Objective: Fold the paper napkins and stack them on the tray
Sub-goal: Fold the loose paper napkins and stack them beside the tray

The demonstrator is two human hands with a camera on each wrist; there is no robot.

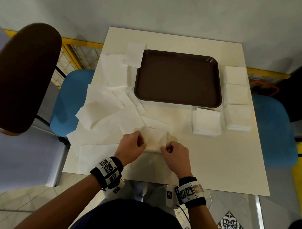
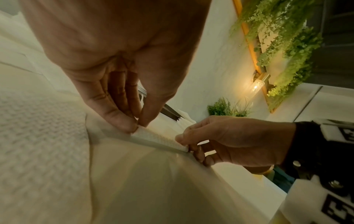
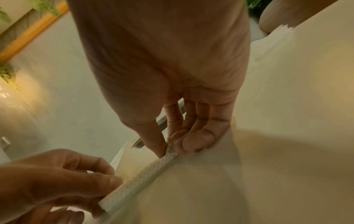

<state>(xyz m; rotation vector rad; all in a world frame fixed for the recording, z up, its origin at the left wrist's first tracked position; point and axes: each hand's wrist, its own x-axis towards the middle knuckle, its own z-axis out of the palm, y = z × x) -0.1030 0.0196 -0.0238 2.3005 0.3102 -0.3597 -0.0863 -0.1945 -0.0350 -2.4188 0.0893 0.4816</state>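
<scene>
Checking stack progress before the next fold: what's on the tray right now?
Nothing: the brown tray shows bare. A folded napkin only overlaps its left rim. Both hands pinch a napkin near the table's front.

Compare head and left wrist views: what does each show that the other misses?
Only the head view shows the brown tray, bare of napkins, the folded stacks to its right and loose unfolded napkins to its left. Only the left wrist view shows thumb and fingertips pinching the embossed edge, plus wall plants and a lamp. Both show the left hand and right hand gripping one napkin.
</scene>
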